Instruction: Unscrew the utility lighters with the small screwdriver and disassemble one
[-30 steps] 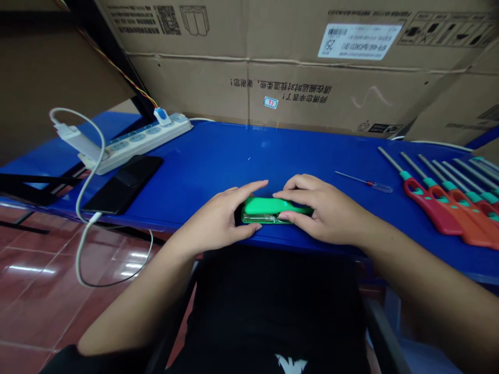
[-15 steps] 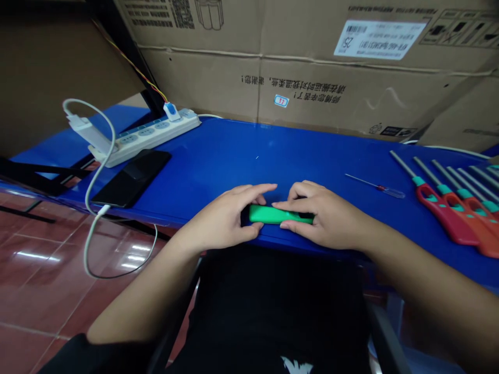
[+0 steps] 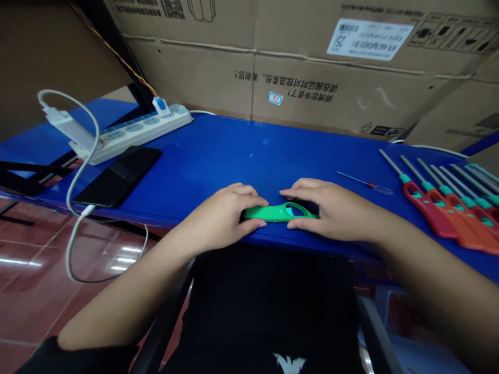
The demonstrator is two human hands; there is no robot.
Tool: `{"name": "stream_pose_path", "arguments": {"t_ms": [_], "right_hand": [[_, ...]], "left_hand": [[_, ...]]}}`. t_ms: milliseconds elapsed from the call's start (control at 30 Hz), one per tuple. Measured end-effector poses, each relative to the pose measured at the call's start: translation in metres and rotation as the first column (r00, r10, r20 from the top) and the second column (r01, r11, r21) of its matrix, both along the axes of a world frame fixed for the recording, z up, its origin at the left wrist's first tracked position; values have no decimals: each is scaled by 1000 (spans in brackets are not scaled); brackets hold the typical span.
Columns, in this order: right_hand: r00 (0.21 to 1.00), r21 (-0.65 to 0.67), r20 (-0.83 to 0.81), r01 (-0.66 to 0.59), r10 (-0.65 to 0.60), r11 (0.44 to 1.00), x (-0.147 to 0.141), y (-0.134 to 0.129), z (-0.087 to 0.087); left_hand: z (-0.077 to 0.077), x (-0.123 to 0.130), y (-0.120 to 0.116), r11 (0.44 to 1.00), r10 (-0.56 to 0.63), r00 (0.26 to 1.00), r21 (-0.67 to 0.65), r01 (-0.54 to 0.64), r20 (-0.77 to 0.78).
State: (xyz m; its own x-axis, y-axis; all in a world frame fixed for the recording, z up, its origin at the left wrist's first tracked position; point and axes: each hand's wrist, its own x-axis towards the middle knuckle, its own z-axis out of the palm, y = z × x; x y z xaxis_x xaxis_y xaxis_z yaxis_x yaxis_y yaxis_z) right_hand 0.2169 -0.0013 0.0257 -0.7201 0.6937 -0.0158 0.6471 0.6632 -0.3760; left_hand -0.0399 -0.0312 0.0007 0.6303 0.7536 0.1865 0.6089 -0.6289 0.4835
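A bright green plastic lighter handle (image 3: 268,213) lies lengthwise at the front edge of the blue table (image 3: 218,150). An oval opening shows near its right end. My left hand (image 3: 220,215) grips its left end between thumb and fingers. My right hand (image 3: 329,210) holds the right end, with the thumb below and the fingers reaching over the top. Both hands hide parts of the piece, and its underside cannot be seen.
Several red and orange utility lighters (image 3: 444,213) with metal nozzles lie side by side at the right, beside a small screwdriver (image 3: 364,183). A black phone (image 3: 117,176) on a white cable and a power strip (image 3: 134,132) are at the left. Cardboard cartons (image 3: 312,67) stand behind.
The green piece has turned, hiding the clear part seen earlier and now showing the oval opening. My hands have spread slightly toward its ends, and the view has shifted a little.
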Motion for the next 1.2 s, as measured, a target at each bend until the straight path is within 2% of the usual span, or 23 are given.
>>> {"name": "stream_pose_path", "arguments": {"t_ms": [100, 233, 300, 433, 533, 667, 767, 900, 1000, 1067, 1200], "right_hand": [[997, 10, 58, 54, -55, 998, 16, 1, 13], [969, -29, 238, -55, 60, 998, 23, -3, 24], [929, -6, 357, -99, 95, 995, 19, -5, 25], [829, 56, 554, -131, 78, 990, 5, -3, 27], [808, 33, 583, -121, 79, 992, -6, 2, 29], [777, -62, 620, -83, 104, 995, -13, 8, 30], [786, -104, 607, -65, 115, 992, -15, 9, 30], [792, -58, 601, -85, 102, 995, -19, 9, 31], [789, -126, 599, -76, 137, 989, -23, 10, 32], [781, -143, 608, -69, 142, 987, -25, 9, 32], [764, -92, 638, -44, 93, 995, -29, 3, 31]], "left_hand": [[3, -1, 5, 1000, -12, 1000, -15, 11, -23], [8, 0, 9, 998, -36, 998, -46, 34, -48], [10, 0, 11, 997, -54, 997, -53, 50, -62], [12, 1, 12, 996, -80, 993, -53, 76, -85], [14, 1, 16, 993, -104, 991, -64, 99, -87], [16, -1, 23, 982, -157, 985, -113, 148, -70], [14, 4, 22, 982, -169, 982, -102, 160, -89], [8, 21, 16, 992, -127, 984, 6, 128, -129], [3, 32, 11, 992, -85, 979, 77, 100, -184], [0, 35, 9, 992, -81, 977, 84, 99, -195], [-7, 34, 6, 995, -47, 991, 82, 58, -127]]}}
